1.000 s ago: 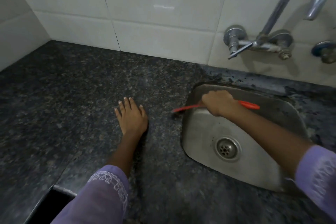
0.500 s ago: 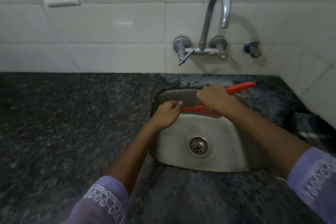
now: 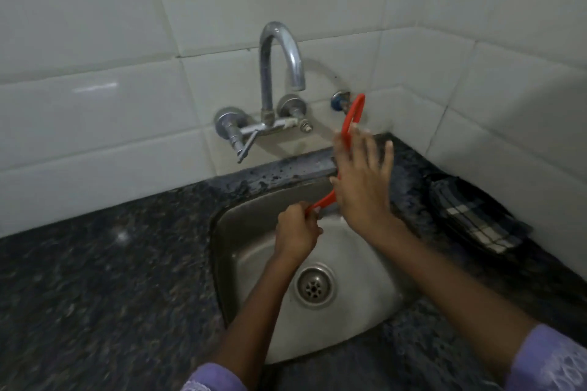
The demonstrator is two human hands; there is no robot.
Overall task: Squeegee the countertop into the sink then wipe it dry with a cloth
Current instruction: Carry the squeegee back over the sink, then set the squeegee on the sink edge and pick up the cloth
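you're looking at a corner of glossy white tiled walls [image 3: 286, 3], with grey grout lines and a soft glare patch on the left tiles. a curved chrome tap [image 3: 279, 54] is mounted on the back wall, with two round valves and a lever handle below it. a smaller wall valve [image 3: 339, 100] sits just to its right. the light is dim and even.

I'm seeing two bare forearms, left hand [image 3: 297, 233] and right hand [image 3: 362, 190] without rings or bands, I'm wearing lilac sleeves [image 3: 212, 378], pale embroidered trim edging both cuffs [image 3: 554, 365]
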